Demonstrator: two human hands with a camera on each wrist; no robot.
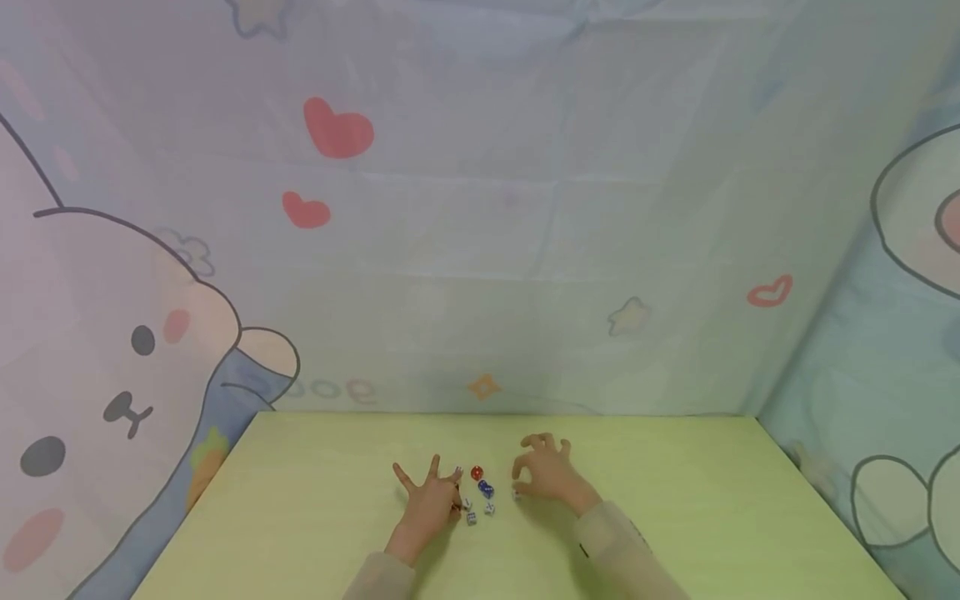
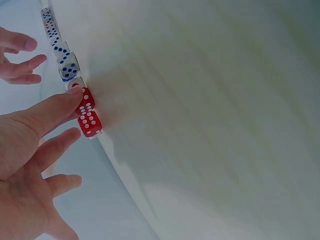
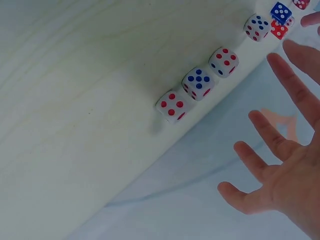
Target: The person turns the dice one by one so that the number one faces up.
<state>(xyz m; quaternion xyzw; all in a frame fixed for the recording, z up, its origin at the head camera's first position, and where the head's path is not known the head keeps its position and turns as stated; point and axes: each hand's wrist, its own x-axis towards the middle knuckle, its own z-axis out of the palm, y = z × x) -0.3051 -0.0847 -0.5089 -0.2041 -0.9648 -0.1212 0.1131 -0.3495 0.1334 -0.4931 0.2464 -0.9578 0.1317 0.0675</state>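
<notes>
My left hand (image 1: 429, 506) pinches a red die (image 2: 86, 100) between thumb and index finger, its other fingers spread out. Another red die (image 2: 90, 123) lies right against that one. My right hand (image 1: 553, 473) hovers at the right of the dice with its fingers apart and holds nothing. Close by its thumb in the head view is a white die (image 1: 516, 495). Between the hands lie a red die (image 1: 477, 472), a blue die (image 1: 487, 492) and white dice (image 1: 490, 507). In the right wrist view, a white die (image 3: 198, 83) with blue pips sits in a slanting row of white dice.
The dice lie on a pale yellow-green table (image 1: 315, 500). Behind its far edge hangs a cloth backdrop (image 1: 480, 250) printed with hearts and stars. Cartoon-printed cloth (image 1: 112, 333) also borders the table at the left and right.
</notes>
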